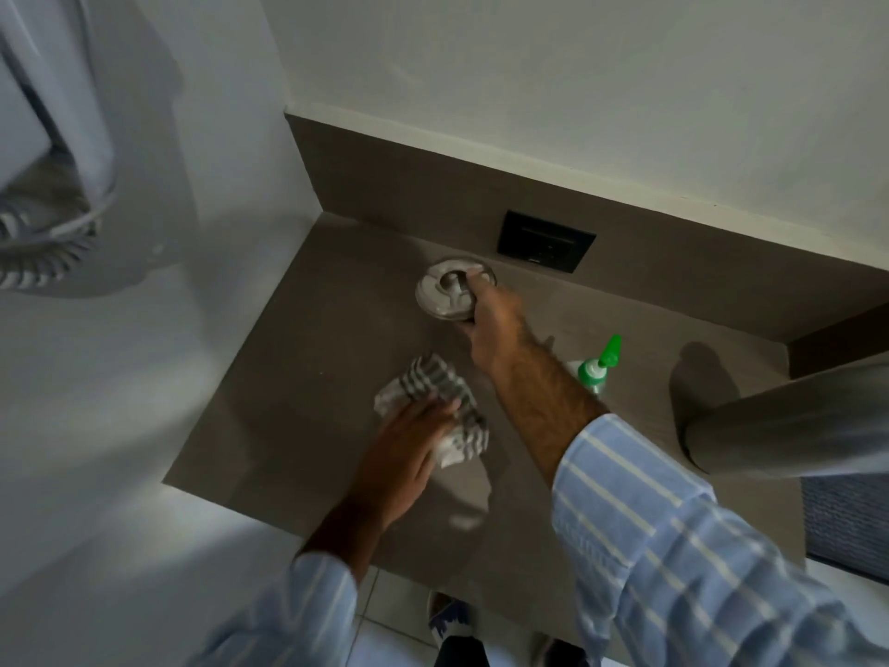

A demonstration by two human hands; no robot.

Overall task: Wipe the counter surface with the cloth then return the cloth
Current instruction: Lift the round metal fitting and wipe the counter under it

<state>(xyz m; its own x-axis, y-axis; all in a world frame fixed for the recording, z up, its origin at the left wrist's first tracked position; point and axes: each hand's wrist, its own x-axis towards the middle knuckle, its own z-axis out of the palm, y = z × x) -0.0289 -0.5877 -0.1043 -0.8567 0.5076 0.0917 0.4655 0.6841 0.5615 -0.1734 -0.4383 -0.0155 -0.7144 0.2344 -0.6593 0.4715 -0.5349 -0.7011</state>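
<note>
A grey-and-white striped cloth lies bunched on the brown counter, near its middle. My left hand presses flat on the cloth's near side, fingers spread over it. Farther back, my right hand grips the rim of a round clear container with a grey lid, which stands close to the back wall. The hand covers the container's right side.
A bottle with a green cap stands right of my right forearm. A dark wall socket sits in the brown backsplash. A grey cylinder juts in from the right. White wall bounds the counter's left; tiled floor and shoes show below.
</note>
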